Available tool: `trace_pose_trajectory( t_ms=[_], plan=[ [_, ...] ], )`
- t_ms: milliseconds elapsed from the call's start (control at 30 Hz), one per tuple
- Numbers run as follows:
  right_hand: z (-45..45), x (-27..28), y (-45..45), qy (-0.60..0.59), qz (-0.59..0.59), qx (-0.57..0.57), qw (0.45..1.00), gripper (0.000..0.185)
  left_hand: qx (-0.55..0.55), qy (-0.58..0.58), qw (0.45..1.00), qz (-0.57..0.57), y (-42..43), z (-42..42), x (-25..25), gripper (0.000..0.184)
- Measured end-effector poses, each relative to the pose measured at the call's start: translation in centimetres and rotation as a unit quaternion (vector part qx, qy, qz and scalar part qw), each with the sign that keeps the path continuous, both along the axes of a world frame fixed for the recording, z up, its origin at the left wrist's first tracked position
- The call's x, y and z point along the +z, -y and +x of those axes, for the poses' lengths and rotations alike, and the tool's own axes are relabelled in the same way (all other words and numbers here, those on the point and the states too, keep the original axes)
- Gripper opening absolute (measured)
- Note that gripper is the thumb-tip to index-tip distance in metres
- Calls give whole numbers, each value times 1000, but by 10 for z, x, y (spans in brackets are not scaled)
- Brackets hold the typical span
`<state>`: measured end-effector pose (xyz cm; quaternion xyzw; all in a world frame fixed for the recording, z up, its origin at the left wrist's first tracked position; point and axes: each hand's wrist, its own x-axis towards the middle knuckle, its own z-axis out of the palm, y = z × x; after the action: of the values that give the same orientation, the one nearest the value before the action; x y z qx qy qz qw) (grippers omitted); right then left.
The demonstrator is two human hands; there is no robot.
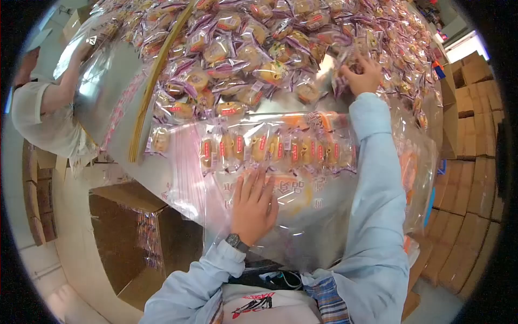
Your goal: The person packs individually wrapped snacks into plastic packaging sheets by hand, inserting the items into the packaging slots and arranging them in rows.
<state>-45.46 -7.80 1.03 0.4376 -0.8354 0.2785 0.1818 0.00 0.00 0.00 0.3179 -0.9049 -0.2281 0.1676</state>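
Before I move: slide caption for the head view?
Left hand on clear printed plastic, near a row of purple-edged wrapped cakes; right hand at a heap of more.

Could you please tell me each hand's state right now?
Left hand: open, flat on the clear bag.
Right hand: curled at a wrapped pastry; grip cannot be told.

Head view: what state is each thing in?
Left hand: spread flat, palm down
Right hand: fingers bent, at the heap
Packet row: side by side
Packet heap: loose, jumbled
Lower-left box: open
Right-hand boxes: stacked
Jacket: open
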Motion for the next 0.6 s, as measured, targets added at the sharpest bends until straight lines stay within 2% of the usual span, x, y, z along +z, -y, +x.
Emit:
trace_pose_trajectory(
  t_ms=[67,167,200,300,367,467,533,600],
  plan=[
    [-24,-5,-9,41,-101,41,993,55,-2,7,1000,1,0,-9,7,58],
    [-29,-10,-12,196,-256,78,943,57,1,-7,1000,-13,2,2,6,58],
    [-22,14,-19,274,-270,89,919,57,3,-13,1000,-14,1,0,6,57],
    [-63,24,-25,241,-330,119,905,53,4,-8,1000,-5,-7,4,4,56],
    [-38,63,-26,277,-371,122,878,49,7,-17,1000,-13,-1,1,-2,55],
    [-27,61,-51,398,-451,173,780,45,16,-53,998,-7,-1,1,-9,53],
    [-19,51,-72,473,-455,173,734,39,2,-54,999,1,3,4,-3,53],
    [2,54,-93,449,-437,100,773,34,-17,-64,997,25,2,6,8,50]
  ],
)
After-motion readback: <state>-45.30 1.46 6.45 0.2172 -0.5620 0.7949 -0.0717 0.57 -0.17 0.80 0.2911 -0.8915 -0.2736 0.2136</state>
